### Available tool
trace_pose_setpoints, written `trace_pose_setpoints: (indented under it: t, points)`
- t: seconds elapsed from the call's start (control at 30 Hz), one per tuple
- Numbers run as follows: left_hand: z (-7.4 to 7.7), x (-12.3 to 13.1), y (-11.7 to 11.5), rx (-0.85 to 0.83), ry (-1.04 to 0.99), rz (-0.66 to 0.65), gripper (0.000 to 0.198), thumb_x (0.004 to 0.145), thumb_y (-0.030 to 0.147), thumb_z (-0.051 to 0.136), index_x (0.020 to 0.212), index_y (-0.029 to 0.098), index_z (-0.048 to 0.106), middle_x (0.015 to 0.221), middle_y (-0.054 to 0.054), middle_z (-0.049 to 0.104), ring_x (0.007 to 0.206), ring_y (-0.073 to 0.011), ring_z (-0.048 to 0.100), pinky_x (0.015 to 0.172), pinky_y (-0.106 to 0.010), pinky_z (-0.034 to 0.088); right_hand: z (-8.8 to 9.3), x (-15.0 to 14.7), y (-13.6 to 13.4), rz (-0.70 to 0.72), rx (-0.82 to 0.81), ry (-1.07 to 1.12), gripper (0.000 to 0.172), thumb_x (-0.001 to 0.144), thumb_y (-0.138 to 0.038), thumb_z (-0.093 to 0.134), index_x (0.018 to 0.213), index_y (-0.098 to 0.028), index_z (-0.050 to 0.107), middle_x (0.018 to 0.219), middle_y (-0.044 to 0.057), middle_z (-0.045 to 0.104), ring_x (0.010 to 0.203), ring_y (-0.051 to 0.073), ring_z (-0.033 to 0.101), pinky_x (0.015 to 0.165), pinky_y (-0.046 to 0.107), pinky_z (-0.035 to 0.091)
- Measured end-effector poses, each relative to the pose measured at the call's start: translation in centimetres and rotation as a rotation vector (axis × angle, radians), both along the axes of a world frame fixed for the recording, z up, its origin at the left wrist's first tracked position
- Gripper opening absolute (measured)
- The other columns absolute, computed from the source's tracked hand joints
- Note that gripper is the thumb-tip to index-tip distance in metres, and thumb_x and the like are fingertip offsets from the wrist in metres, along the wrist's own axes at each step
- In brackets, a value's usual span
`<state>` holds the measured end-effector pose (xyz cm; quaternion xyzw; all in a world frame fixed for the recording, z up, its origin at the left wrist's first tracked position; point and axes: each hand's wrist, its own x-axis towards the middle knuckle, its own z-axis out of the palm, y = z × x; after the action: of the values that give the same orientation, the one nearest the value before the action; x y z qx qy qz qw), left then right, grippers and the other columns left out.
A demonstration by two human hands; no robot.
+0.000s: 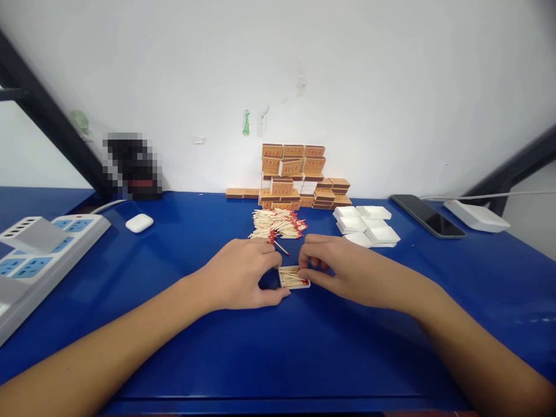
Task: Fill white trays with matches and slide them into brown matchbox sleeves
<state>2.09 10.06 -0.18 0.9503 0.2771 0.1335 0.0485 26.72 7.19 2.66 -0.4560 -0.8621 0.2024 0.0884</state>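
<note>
A small white matchbox tray (pixel 293 278) filled with red-tipped matches lies on the blue table (pixel 278 341). My left hand (pixel 241 275) curls round its left end, thumb and fingers touching it. My right hand (pixel 334 266) pinches its right end with bent fingers. Just behind the hands lies a loose heap of matches (pixel 278 225). One single match (pixel 281 248) lies between the heap and the tray.
Stacked orange matchbox sleeves (pixel 299 176) stand against the white wall. Several empty white trays (pixel 367 227) lie to the right, then a dark phone (pixel 428 215) and a white box (pixel 475 215). On the left are a white earbud case (pixel 139 223) and a power strip (pixel 39 255).
</note>
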Motion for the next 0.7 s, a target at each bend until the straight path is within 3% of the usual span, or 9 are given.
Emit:
trace_pose_setpoints:
  t: [0.33,0.7]
  points:
    - [0.0,0.1,-0.1,0.004,-0.003,0.001,0.032,0.09,0.051,0.07,0.089,0.019,0.067,0.085,-0.001,0.07,0.081,-0.0208,0.067,0.07,-0.035,0.048,-1.1,-1.8,-0.2,0.062,0.033,0.101,0.011,0.101,-0.02,0.062,0.09,-0.02,0.06,0.096,0.002,0.062,0.079,0.014,0.057,0.07,0.029,0.043]
    - [0.1,0.0,-0.2,0.003,0.01,0.0,0.032,0.09,0.051,0.069,0.089,0.019,0.066,0.085,-0.001,0.069,0.081,-0.0208,0.066,0.068,-0.035,0.046,-0.3,-1.1,-0.2,0.06,0.032,-0.014,0.012,0.104,-0.019,0.055,0.094,-0.02,0.062,0.102,0.004,0.065,0.084,0.017,0.06,0.071,0.031,0.044]
